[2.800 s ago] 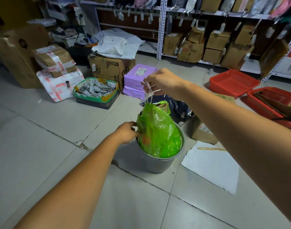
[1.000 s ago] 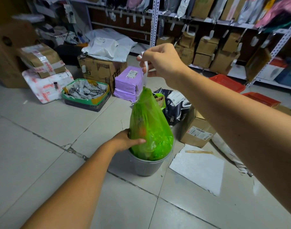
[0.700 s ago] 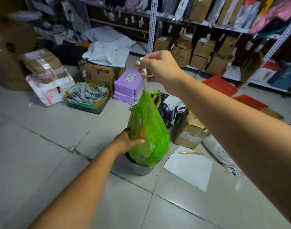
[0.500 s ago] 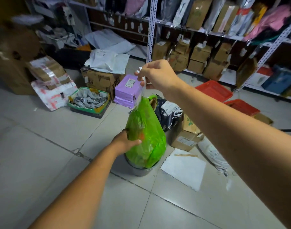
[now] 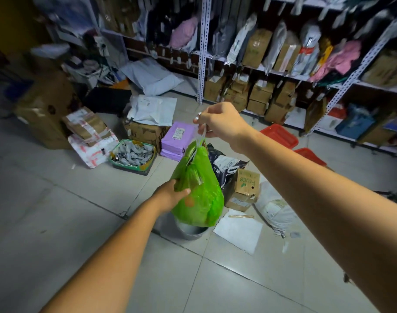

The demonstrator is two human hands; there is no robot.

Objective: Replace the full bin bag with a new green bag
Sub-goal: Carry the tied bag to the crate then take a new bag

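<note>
A full green bin bag (image 5: 201,195) hangs in the air above a small grey bin (image 5: 190,231) on the tiled floor. Only the bag's bottom still overlaps the bin's rim. My right hand (image 5: 218,122) pinches the white drawstring at the bag's gathered top and holds it up. My left hand (image 5: 170,195) grips the bag's left side, thumb across the front. The bin's inside is mostly hidden behind the bag.
A white sheet (image 5: 238,229) lies on the floor right of the bin. Behind it stand a cardboard box (image 5: 245,190), a dark printed bag (image 5: 227,166) and purple parcels (image 5: 175,141). A green crate (image 5: 132,155) is to the left, red trays (image 5: 280,135) and metal shelving (image 5: 202,53) behind.
My right hand has lifted the bag higher by its drawstring, so the bag has risen almost wholly out of the bin. My left hand has stayed on its side. The view tilted up.
</note>
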